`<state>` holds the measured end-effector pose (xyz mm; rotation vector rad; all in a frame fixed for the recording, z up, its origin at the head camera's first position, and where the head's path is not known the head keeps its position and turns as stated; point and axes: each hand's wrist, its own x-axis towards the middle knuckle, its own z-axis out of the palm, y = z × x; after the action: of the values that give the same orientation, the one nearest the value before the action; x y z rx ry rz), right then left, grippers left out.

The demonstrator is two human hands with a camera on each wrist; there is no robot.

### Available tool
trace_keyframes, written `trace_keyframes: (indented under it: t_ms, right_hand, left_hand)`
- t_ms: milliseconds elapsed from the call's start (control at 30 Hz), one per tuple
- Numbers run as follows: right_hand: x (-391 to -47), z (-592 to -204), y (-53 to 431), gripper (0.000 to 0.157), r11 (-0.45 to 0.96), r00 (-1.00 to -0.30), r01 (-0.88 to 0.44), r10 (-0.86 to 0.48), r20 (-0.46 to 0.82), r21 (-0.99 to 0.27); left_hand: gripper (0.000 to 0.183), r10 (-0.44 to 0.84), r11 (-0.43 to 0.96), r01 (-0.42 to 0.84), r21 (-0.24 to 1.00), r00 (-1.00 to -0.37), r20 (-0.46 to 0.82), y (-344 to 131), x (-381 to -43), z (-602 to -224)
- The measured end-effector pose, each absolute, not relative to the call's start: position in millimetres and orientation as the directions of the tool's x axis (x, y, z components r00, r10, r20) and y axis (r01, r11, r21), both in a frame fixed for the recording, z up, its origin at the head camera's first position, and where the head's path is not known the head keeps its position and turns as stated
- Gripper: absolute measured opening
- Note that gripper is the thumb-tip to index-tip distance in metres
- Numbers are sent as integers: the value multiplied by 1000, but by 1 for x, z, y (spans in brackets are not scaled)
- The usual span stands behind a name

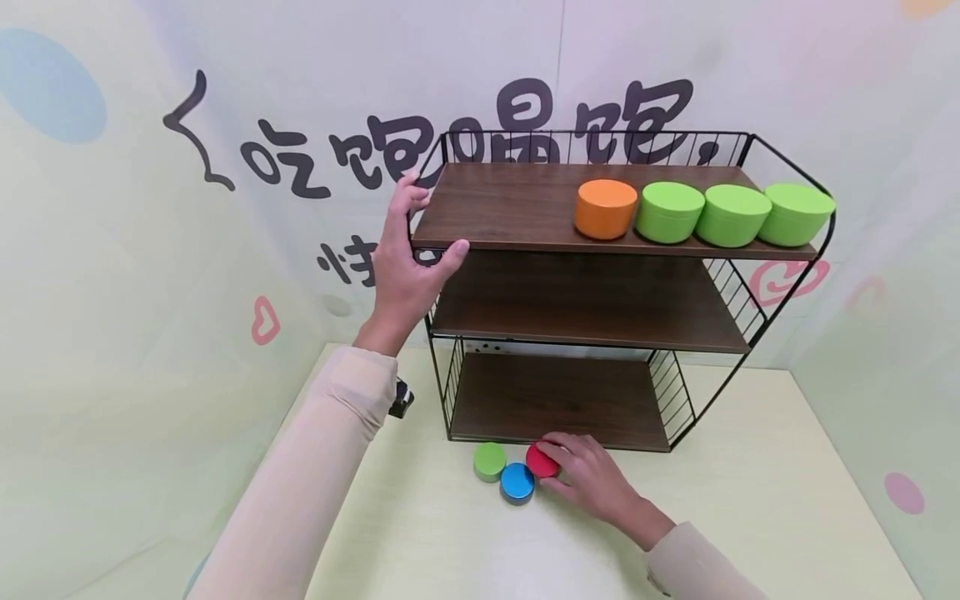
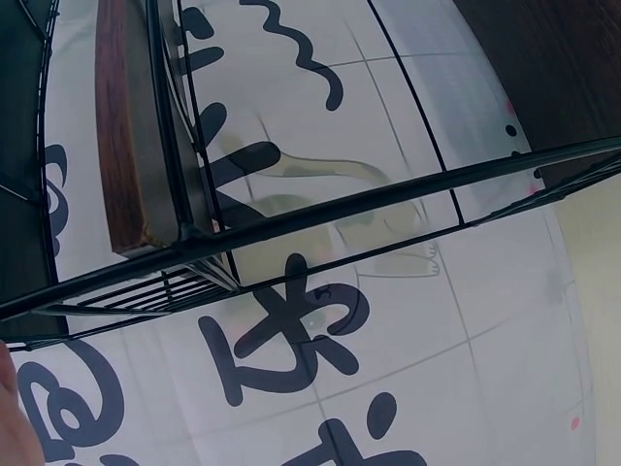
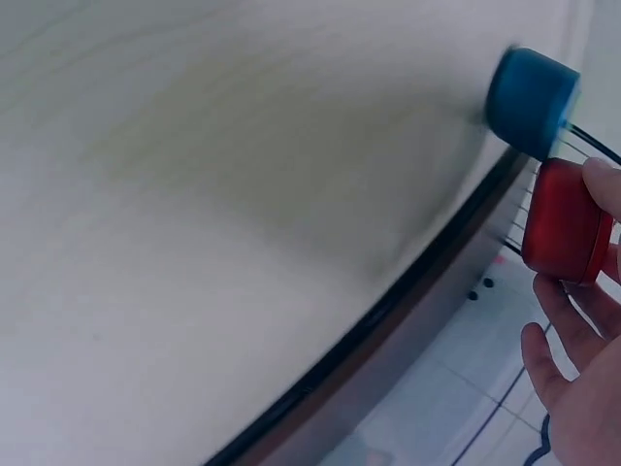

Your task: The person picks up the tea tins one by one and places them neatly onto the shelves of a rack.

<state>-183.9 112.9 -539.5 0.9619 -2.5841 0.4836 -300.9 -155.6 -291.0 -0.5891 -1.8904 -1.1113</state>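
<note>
My left hand (image 1: 407,268) grips the left end of the top board of a three-tier rack (image 1: 517,208), thumb on the front edge and fingers at the side frame. Only a sliver of that hand shows in the left wrist view. On the table before the bottom tier, my right hand (image 1: 594,481) pinches a small round red tin (image 1: 539,461) between thumb and fingers. A blue tin (image 1: 517,482) and a green tin (image 1: 490,461) stand close to its left. The right wrist view shows the red tin (image 3: 565,223) held beside the blue one.
On the top board stand an orange tin (image 1: 606,208) and several green tins (image 1: 670,212) in a row to its right. Black wire sides (image 1: 673,392) bound the rack. A dark object (image 1: 402,398) lies partly hidden behind the left sleeve. Printed walls enclose the pale table (image 1: 750,500).
</note>
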Motion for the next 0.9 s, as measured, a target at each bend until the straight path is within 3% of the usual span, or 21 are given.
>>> trace_keyframes:
  t_ms: [533, 900]
  right_hand:
    - [-183, -498, 114, 62, 588, -545, -806, -689, 478, -71]
    - [-181, -472, 114, 62, 530, -475, -846, -713, 516, -46]
  left_hand:
    - [64, -9, 502, 727, 468, -536, 844, -157, -300, -291]
    - [64, -14, 505, 726, 468, -535, 845, -156, -300, -292]
